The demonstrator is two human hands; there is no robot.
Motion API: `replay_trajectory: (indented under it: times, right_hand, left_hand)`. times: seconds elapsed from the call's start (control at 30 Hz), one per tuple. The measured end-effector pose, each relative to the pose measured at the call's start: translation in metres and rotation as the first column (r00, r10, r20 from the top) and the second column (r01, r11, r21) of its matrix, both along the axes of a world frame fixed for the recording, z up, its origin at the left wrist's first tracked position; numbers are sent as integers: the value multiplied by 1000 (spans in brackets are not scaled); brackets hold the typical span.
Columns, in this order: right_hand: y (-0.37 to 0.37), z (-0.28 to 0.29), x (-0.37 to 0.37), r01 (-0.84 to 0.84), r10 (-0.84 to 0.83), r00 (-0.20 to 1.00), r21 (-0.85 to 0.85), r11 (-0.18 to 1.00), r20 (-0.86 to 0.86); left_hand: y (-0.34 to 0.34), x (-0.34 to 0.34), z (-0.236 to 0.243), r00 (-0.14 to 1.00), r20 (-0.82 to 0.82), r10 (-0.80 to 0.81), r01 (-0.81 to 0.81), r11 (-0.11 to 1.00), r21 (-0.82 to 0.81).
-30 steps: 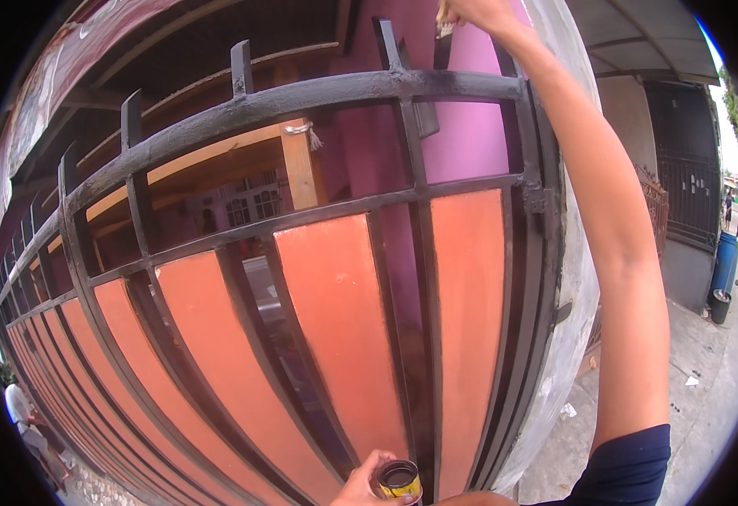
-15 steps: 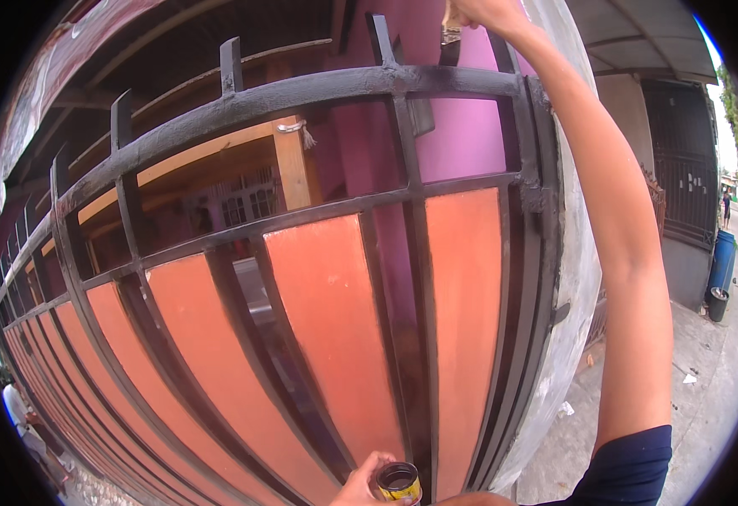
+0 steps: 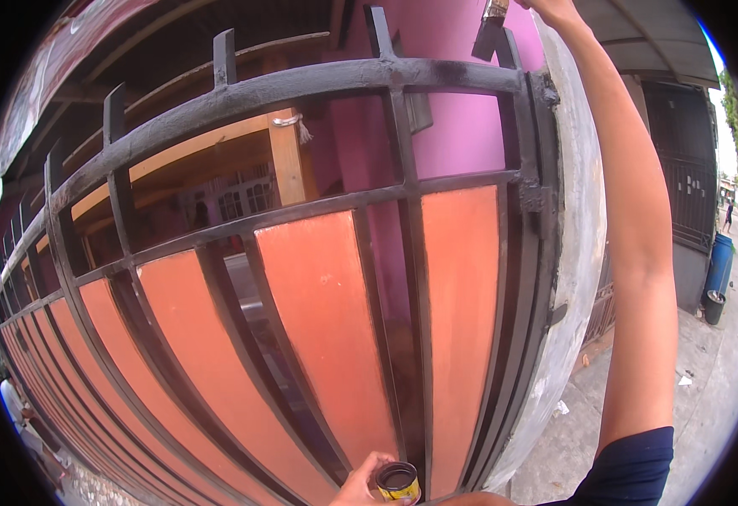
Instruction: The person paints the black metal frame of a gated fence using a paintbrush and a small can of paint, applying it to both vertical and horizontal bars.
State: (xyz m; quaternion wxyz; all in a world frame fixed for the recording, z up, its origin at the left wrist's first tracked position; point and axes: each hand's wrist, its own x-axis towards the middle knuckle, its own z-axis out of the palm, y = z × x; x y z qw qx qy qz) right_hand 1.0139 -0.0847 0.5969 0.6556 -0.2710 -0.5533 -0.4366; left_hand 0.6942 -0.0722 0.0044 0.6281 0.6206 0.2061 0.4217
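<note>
My right arm reaches up along the gate's right side. At the top edge my right hand (image 3: pixel 554 10), partly cut off by the frame, is closed on a paintbrush (image 3: pixel 488 35) with dark bristles pointing down. The bristles are beside the last upright spike, above the black top rail (image 3: pixel 318 82) of the metal gate; whether they touch the spike I cannot tell. At the bottom, my left hand (image 3: pixel 367 482) grips a small paint can (image 3: pixel 397 481) with a yellow label and dark paint inside. Behind the can stand the gate's orange panels (image 3: pixel 327 312) between black bars.
A grey concrete post (image 3: pixel 578 194) borders the gate on the right. Farther off are a blue barrel (image 3: pixel 720 261), a dark metal gate (image 3: pixel 681 160) and a pavement. Behind the bars show a purple wall (image 3: pixel 461 135) and a wooden frame (image 3: pixel 286 160). Another person (image 3: pixel 15 405) is at far left.
My right hand and the paintbrush have moved right, toward the last spike, and more of the bristles shows. My left hand still holds the paint can in about the same place.
</note>
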Motion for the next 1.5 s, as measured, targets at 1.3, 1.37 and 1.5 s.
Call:
replay_trajectory:
  times: [1.3,1.37,1.5]
  right_hand:
    - [40,-9,32,-107,112,993,-127,986,33]
    - [56,7,56,321,-373,902,239,916,219]
    - [0,2,37,254,-255,961,26,967,103]
  left_hand:
    - [-25,9,21,986,-163,43,-34,998,54]
    - [-23,13,11,996,-89,24,-24,1000,4]
    - [-21,16,3,1000,22,-10,12,992,-125]
